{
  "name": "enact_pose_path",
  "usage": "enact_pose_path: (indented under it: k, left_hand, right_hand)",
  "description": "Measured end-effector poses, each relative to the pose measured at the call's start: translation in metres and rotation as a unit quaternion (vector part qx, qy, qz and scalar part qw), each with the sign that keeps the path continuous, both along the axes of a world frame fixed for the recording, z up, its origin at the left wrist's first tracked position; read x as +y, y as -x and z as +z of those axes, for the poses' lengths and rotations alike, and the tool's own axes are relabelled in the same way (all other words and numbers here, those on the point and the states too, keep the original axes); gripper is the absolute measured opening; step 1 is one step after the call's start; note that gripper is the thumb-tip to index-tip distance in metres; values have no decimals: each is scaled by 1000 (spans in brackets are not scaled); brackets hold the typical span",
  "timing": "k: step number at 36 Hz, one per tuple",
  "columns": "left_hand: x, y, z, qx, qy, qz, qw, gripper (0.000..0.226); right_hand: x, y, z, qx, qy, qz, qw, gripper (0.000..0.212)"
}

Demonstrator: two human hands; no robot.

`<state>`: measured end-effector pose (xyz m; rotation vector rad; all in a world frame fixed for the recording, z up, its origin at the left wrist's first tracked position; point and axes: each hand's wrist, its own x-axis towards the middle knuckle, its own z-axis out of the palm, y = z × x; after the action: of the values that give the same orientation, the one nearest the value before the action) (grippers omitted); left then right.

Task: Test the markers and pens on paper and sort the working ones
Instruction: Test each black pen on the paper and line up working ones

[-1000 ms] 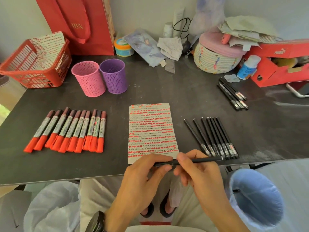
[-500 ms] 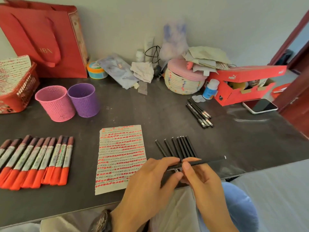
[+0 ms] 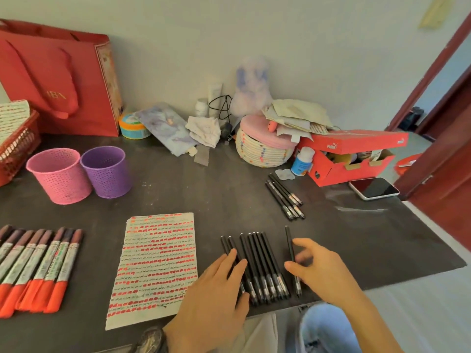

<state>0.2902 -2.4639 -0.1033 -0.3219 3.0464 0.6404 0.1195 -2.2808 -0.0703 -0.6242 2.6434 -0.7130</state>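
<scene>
Now that the pen [image 3: 289, 240] I held in both hands lies on the table [image 3: 229, 194], I judge it tested and sorted. My left hand [image 3: 216, 291] rests flat on the row of pens [image 3: 260, 253] near the front edge. Just right of them the pen runs front to back, banded end toward me, with my right hand [image 3: 321, 271] loosely open beside it.

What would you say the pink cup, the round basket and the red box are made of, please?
Pink cup: probably plastic, matte, with moulded rows of holes. Round basket: coiled rope, by its stacked pale ridges. Red box: cardboard, printed red, brown at the cut flaps.
</scene>
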Motion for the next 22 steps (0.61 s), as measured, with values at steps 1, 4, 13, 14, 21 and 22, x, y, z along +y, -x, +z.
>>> enact_pose_path:
  k: [1,4,13,14,21,22]
  left_hand:
    - [-1,0,-2,4,-3,-3,1000,66]
    - [-1,0,-7,19,-9,-4,1000,63]
    - [1,5,-12,45,-27,4,999,58]
    - [0,6,-12,45,-33,4,998,59]
    - [-24,1,4,76,-93,8,993,57]
    - [-32,-1,7,85,-91,15,992,57]
  right_hand:
    - [-2,-1,0,8,0,0,1000,43]
    - [-8,-4,-2,15,-3,15,1000,24]
    - [-12,-7,-8,-3,8,30,1000,12]
    - [-12,-6,-8,-5,7,32,999,10]
    - [-19,14,3,32,-15,23,999,8]
    - [-23,21,5,52,-10,16,998,9]
